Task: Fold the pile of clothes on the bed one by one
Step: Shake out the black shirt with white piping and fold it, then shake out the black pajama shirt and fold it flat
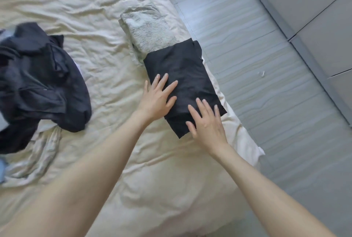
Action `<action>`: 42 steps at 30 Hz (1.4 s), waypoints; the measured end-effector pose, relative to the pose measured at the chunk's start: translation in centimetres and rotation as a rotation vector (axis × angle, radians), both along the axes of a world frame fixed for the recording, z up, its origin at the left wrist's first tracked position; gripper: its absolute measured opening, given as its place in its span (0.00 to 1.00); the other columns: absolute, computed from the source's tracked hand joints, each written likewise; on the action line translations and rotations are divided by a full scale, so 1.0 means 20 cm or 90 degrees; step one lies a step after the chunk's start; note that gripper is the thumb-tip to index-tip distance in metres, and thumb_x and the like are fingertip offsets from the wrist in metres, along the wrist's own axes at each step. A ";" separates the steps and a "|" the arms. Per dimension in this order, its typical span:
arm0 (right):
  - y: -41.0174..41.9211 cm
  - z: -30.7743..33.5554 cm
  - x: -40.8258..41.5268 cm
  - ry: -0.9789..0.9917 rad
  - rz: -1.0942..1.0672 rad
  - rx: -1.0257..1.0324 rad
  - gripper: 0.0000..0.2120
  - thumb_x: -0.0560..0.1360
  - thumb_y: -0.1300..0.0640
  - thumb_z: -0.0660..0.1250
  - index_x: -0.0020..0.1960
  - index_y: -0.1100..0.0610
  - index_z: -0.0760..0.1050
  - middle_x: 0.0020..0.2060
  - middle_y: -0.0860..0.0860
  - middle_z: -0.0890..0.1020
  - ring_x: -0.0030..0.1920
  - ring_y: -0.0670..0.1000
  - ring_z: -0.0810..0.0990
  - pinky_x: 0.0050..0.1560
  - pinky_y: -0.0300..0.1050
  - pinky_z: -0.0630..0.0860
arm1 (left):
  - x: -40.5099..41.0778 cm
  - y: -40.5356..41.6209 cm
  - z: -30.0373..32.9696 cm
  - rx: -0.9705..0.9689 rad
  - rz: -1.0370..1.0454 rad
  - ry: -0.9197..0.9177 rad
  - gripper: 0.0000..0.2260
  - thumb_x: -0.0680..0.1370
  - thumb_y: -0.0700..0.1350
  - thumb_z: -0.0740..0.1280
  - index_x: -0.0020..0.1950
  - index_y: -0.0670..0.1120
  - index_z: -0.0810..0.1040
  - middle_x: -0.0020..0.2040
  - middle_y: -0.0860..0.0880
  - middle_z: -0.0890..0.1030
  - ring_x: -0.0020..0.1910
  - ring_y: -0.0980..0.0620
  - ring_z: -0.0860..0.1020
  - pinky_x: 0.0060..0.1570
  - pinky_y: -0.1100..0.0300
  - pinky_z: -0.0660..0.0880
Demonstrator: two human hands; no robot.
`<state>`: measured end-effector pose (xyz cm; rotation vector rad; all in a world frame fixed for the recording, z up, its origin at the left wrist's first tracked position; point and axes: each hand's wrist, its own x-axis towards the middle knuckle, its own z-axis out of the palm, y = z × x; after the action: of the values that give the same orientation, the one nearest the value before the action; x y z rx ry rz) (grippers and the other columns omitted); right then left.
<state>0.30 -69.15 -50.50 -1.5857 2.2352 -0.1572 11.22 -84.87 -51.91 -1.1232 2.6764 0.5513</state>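
Here, a folded black garment lies near the right edge of the bed, a compact rectangle set at a slant, its far end touching, perhaps slightly overlapping, a folded pale green fleecy item that sits just beyond it along the same edge. Both hands rest on the black garment with fingers straight and spread, gripping nothing. The left hand lies flat across the garment's left side, its fingertips on the dark cloth and its thumb over the bedsheet just beside the fold. The right hand lies flat on the garment's near end, its fingers spread over the near right corner and its palm partly on the sheet below the cloth. Both forearms are bare and reach in from the bottom of the view. Well apart from this, at the left edge of the bed as seen, sits the unfolded pile of clothes: mostly dark navy and black fabric, rumpled and heaped, with a bit of light blue showing at the far left and a crumpled pale piece spilling out toward the near side. The bedsheet is cream and heavily wrinkled. To the right of the bed runs a grey floor with a small white scrap lying on it, and past that stand grey cabinet fronts.
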 end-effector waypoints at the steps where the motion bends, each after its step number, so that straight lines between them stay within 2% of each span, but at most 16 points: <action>1: 0.03 0.04 0.04 -0.003 0.035 -0.017 0.24 0.75 0.55 0.69 0.69 0.59 0.70 0.71 0.61 0.67 0.72 0.61 0.65 0.70 0.64 0.59 | 0.08 0.09 0.02 0.028 0.045 0.010 0.24 0.81 0.53 0.56 0.77 0.55 0.56 0.78 0.47 0.49 0.77 0.45 0.46 0.72 0.41 0.46; 3: 0.09 0.09 0.12 -0.017 0.084 -0.032 0.25 0.70 0.59 0.74 0.65 0.61 0.74 0.66 0.62 0.73 0.67 0.62 0.72 0.64 0.65 0.67 | 0.26 0.29 0.05 0.082 0.140 0.030 0.25 0.81 0.52 0.57 0.77 0.56 0.54 0.78 0.48 0.49 0.77 0.46 0.46 0.72 0.43 0.47; 6: 0.15 0.15 0.26 -0.034 0.140 -0.017 0.26 0.70 0.59 0.73 0.67 0.61 0.73 0.67 0.62 0.72 0.66 0.62 0.72 0.65 0.65 0.66 | 0.55 0.54 0.12 0.125 0.274 0.052 0.25 0.81 0.52 0.57 0.77 0.56 0.54 0.78 0.48 0.50 0.77 0.47 0.46 0.73 0.46 0.47; 10: 0.14 0.19 0.46 -0.037 0.221 0.000 0.25 0.77 0.54 0.65 0.72 0.58 0.66 0.72 0.58 0.65 0.73 0.58 0.63 0.72 0.60 0.55 | 0.92 0.68 0.20 0.130 0.389 0.064 0.24 0.81 0.51 0.57 0.77 0.56 0.54 0.78 0.49 0.49 0.77 0.49 0.44 0.73 0.48 0.46; 14: 0.04 0.18 0.74 -0.024 0.308 0.050 0.26 0.81 0.48 0.55 0.76 0.53 0.55 0.76 0.53 0.56 0.77 0.53 0.52 0.75 0.54 0.46 | 1.32 0.73 0.24 0.109 0.451 0.050 0.25 0.81 0.51 0.56 0.77 0.56 0.52 0.78 0.50 0.48 0.77 0.50 0.42 0.73 0.50 0.43; 16: -0.02 0.15 0.91 -0.022 0.331 0.083 0.26 0.81 0.47 0.53 0.77 0.51 0.51 0.77 0.51 0.54 0.77 0.51 0.49 0.75 0.52 0.46 | 1.51 0.75 0.22 0.110 0.482 0.028 0.25 0.81 0.50 0.56 0.77 0.55 0.52 0.78 0.49 0.48 0.77 0.49 0.43 0.73 0.50 0.44; 18: -0.06 0.10 1.08 -0.030 0.331 0.109 0.26 0.81 0.48 0.53 0.76 0.52 0.52 0.76 0.50 0.55 0.76 0.51 0.51 0.74 0.51 0.48 | 1.69 0.76 0.17 0.128 0.508 -0.005 0.26 0.81 0.50 0.56 0.77 0.54 0.52 0.78 0.48 0.48 0.77 0.48 0.44 0.73 0.49 0.46; 21: -0.12 0.00 1.29 -0.029 0.334 0.146 0.24 0.81 0.48 0.54 0.75 0.52 0.55 0.74 0.49 0.59 0.75 0.50 0.54 0.73 0.49 0.52 | 1.91 0.75 0.04 0.170 0.505 -0.060 0.27 0.81 0.51 0.56 0.78 0.55 0.49 0.78 0.48 0.46 0.77 0.47 0.43 0.73 0.47 0.46; 23: -0.18 -0.09 1.40 -0.022 0.344 0.177 0.25 0.81 0.47 0.54 0.75 0.52 0.54 0.75 0.50 0.58 0.76 0.51 0.52 0.73 0.49 0.52 | 2.03 0.69 -0.06 0.195 0.492 -0.093 0.29 0.81 0.52 0.57 0.77 0.57 0.45 0.78 0.47 0.42 0.76 0.46 0.39 0.73 0.45 0.43; 26: -0.35 -0.22 1.50 -0.004 0.348 0.187 0.25 0.81 0.47 0.54 0.76 0.52 0.54 0.75 0.51 0.58 0.76 0.52 0.52 0.74 0.52 0.52 | 2.15 0.53 -0.23 0.176 0.445 -0.139 0.33 0.79 0.56 0.60 0.77 0.57 0.42 0.77 0.47 0.37 0.76 0.46 0.36 0.72 0.41 0.41; 29: -0.60 -0.32 1.58 0.026 0.348 0.130 0.25 0.81 0.49 0.56 0.75 0.55 0.57 0.74 0.53 0.62 0.74 0.54 0.57 0.72 0.51 0.57 | 2.23 0.34 -0.40 0.097 0.413 -0.168 0.38 0.76 0.59 0.63 0.77 0.57 0.41 0.77 0.47 0.34 0.75 0.46 0.34 0.71 0.40 0.40; 32: -0.89 -0.39 1.66 0.039 0.289 0.025 0.25 0.79 0.51 0.59 0.74 0.59 0.60 0.72 0.55 0.65 0.72 0.55 0.61 0.70 0.51 0.60 | 2.32 0.23 -0.56 0.105 0.422 -0.193 0.48 0.71 0.65 0.66 0.75 0.57 0.34 0.76 0.47 0.32 0.75 0.44 0.35 0.71 0.39 0.40; 35: -1.13 -0.45 1.74 0.082 0.233 -0.046 0.30 0.79 0.47 0.59 0.75 0.60 0.56 0.72 0.55 0.64 0.73 0.55 0.60 0.71 0.53 0.58 | 2.34 0.21 -0.69 0.125 0.447 -0.214 0.53 0.67 0.69 0.67 0.74 0.56 0.31 0.76 0.47 0.32 0.76 0.44 0.37 0.71 0.38 0.44; 38: -1.30 -0.51 1.79 0.082 0.155 -0.024 0.33 0.79 0.45 0.59 0.76 0.60 0.53 0.73 0.55 0.63 0.72 0.57 0.61 0.70 0.54 0.59 | 2.32 0.19 -0.75 0.117 0.450 -0.224 0.55 0.65 0.70 0.67 0.75 0.55 0.31 0.77 0.46 0.33 0.76 0.44 0.39 0.70 0.37 0.46; 40: -1.36 -0.53 1.81 0.080 0.119 -0.001 0.27 0.80 0.49 0.57 0.75 0.59 0.58 0.70 0.55 0.67 0.69 0.58 0.64 0.65 0.53 0.64 | 2.32 0.18 -0.76 0.134 0.453 -0.227 0.54 0.65 0.70 0.67 0.75 0.56 0.31 0.77 0.46 0.34 0.76 0.44 0.39 0.71 0.38 0.46; 42: -1.39 -0.55 1.80 0.076 0.116 -0.015 0.17 0.81 0.56 0.56 0.68 0.58 0.69 0.64 0.55 0.73 0.64 0.58 0.68 0.59 0.51 0.67 | 2.32 0.17 -0.75 0.146 0.457 -0.233 0.54 0.65 0.69 0.67 0.74 0.56 0.31 0.77 0.47 0.34 0.76 0.44 0.38 0.71 0.39 0.47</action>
<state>36.22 -96.89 -61.51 -1.8453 2.1670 -0.0387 57.70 -81.44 -66.97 -1.8852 1.8082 0.6508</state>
